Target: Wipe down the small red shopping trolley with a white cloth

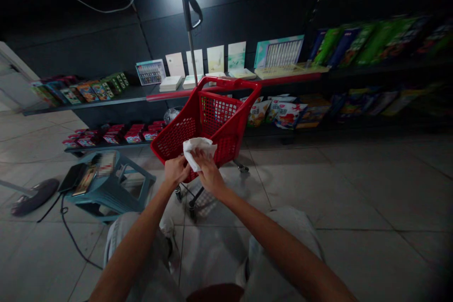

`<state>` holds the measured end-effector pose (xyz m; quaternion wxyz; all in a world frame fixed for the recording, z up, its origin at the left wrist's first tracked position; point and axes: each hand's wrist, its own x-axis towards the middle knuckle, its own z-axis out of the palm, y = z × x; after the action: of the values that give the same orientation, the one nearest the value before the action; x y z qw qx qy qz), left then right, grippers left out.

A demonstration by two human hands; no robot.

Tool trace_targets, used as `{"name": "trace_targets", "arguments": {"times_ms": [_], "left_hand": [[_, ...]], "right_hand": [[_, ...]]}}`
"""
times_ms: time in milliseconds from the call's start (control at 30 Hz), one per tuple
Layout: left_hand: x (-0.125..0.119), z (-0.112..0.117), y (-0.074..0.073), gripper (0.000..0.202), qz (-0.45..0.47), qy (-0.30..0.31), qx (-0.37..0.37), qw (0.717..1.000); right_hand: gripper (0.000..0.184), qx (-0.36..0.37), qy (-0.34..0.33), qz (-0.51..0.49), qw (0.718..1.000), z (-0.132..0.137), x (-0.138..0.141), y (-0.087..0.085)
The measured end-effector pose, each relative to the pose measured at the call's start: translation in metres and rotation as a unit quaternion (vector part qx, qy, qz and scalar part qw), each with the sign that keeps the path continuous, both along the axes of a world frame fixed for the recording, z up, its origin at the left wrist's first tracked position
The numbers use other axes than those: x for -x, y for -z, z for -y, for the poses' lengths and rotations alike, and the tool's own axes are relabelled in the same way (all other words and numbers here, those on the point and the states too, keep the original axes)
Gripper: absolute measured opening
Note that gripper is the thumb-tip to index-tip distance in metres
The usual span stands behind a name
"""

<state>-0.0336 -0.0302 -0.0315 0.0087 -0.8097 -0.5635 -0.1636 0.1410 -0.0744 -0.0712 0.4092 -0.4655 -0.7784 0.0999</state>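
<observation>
The left hand (176,172) and right hand (210,173) held a white tissue (198,150) between them near the centre of the frame, just in front of a red shopping cart (230,84). The fingers (202,156) of both hands were clamped on it, gathering it into loose folds. A soft sheet like this called for a light, even pinch from both sides, so that it would not tear. At the left of the frame, a teal stool (106,193) carried a phone (72,177); shelves (106,101) of boxed goods ran behind.
</observation>
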Motion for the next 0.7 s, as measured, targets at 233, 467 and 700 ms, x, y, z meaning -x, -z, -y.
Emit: {"name": "trace_targets", "arguments": {"times_ms": [233, 467, 700], "left_hand": [[0.003, 0.005, 0.001, 0.049, 0.023, 0.024, -0.034, 0.999], [0.008, 0.005, 0.001, 0.047, 0.024, 0.036, -0.034, 0.998], [0.008, 0.005, 0.001, 0.046, 0.029, 0.038, -0.039, 0.998]], "right_hand": [[0.07, -0.026, 0.104, 0.152, 0.982, -0.013, -0.052, -0.018], [0.067, 0.004, 0.185, 0.053, 0.981, -0.049, -0.092, -0.027], [0.067, 0.09, 0.157, -0.244, 0.953, -0.064, -0.067, -0.011]]}}
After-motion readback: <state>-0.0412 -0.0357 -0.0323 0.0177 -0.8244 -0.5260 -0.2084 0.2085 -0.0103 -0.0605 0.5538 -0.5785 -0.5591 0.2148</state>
